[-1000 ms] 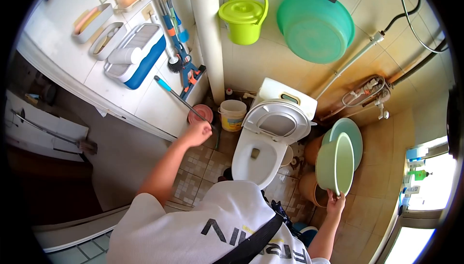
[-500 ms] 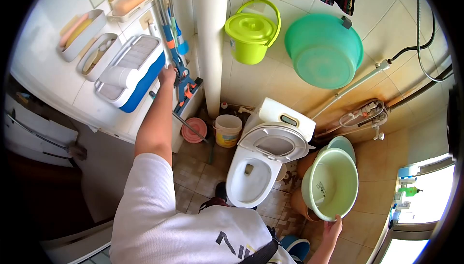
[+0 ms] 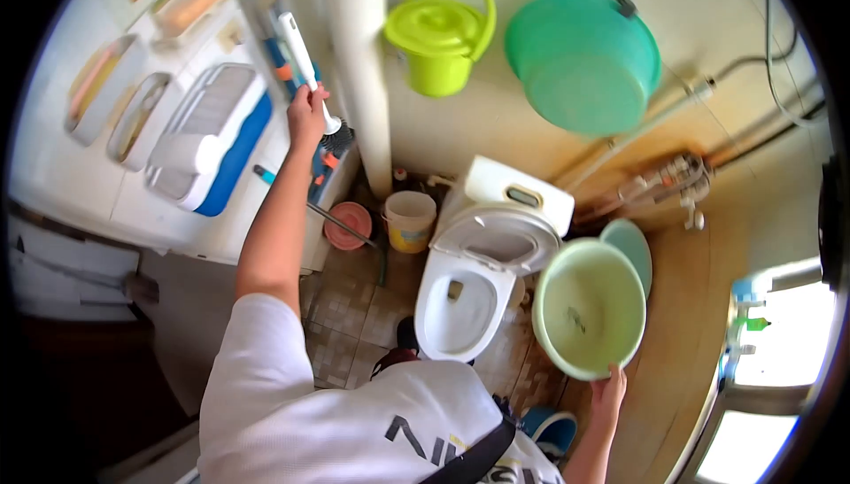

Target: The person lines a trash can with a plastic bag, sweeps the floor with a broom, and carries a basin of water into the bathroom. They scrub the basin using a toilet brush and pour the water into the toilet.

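Note:
My left hand [image 3: 306, 116] is closed around the handle of a toilet brush [image 3: 299, 48]. The white handle points up, with the dark bristle head at its lower end, close to the white pipe. With its fingers on the rim, my right hand [image 3: 608, 390] grips a pale green basin [image 3: 591, 307], tilted so that its inside faces me. Between my hands stands the white toilet [image 3: 456, 316], its lid and seat raised. A second pale basin [image 3: 630, 249] shows partly behind the held one.
A lime lidded bucket [image 3: 438, 46] and a teal basin [image 3: 584, 63] hang on the wall. A small white bucket [image 3: 410, 218] and a pink lid [image 3: 348, 224] are beside the toilet. A blue-and-white drying box [image 3: 226, 156] stands at left, and a blue basin [image 3: 551, 431] sits low at right.
My left hand has brought the toilet brush up from beside the mop handles, so its white handle now shows. The pale green basin in my right hand has shifted slightly left.

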The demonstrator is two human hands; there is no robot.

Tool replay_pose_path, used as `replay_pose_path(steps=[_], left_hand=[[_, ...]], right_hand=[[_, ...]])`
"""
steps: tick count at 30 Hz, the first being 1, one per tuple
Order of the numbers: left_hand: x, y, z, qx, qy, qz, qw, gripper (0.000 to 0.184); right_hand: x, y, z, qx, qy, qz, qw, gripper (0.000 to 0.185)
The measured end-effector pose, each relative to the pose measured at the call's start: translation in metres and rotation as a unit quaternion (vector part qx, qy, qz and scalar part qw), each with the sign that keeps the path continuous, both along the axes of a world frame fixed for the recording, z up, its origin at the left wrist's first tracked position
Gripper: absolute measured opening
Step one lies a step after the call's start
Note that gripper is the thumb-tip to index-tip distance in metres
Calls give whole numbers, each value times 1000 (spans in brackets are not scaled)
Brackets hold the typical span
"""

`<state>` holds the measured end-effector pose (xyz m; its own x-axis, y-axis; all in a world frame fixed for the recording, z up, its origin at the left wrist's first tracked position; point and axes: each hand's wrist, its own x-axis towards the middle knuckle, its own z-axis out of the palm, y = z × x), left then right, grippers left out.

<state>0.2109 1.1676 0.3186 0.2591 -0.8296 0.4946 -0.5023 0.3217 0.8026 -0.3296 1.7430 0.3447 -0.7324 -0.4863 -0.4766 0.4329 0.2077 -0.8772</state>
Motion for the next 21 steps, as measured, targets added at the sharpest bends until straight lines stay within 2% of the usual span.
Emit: replay_pose_path(steps=[2, 4, 7, 8, 10, 14, 16, 18, 20, 21], left_hand=[[-25, 15, -10, -21, 31, -135, 990, 23], [-60, 56, 9, 20, -45, -175, 983, 23], [-113, 104, 23, 5, -13, -296, 955, 18], [-130, 124, 40, 55, -47, -303, 950, 17], [-160, 152, 50, 24, -53, -365, 929, 18], [-244, 221, 67, 60, 33, -483, 873, 16], [-289, 264, 87, 27, -9, -549, 835, 15], [-338, 300, 82, 19, -4, -618, 786, 13], [-378, 339, 68, 44, -37, -649, 759, 10], [-398, 355, 61, 15, -68, -651, 756, 10]], right_hand=[[-9, 7, -17, 10, 15, -11, 1000, 23], [-17, 10, -24, 17, 18, -5, 1000, 23], [-27, 16, -31, 13, 22, 8, 1000, 25], [-27, 12, -30, 16, 21, 14, 1000, 25], [-32, 16, -31, 17, 19, 25, 999, 25], [-43, 33, -39, 39, 10, -4, 999, 26], [-54, 46, -47, 39, -6, -8, 999, 26], [-69, 63, -58, 27, -16, -12, 999, 26], [-90, 84, -73, 17, -27, -8, 999, 26], [-102, 96, -79, 9, -27, -13, 1000, 26]])
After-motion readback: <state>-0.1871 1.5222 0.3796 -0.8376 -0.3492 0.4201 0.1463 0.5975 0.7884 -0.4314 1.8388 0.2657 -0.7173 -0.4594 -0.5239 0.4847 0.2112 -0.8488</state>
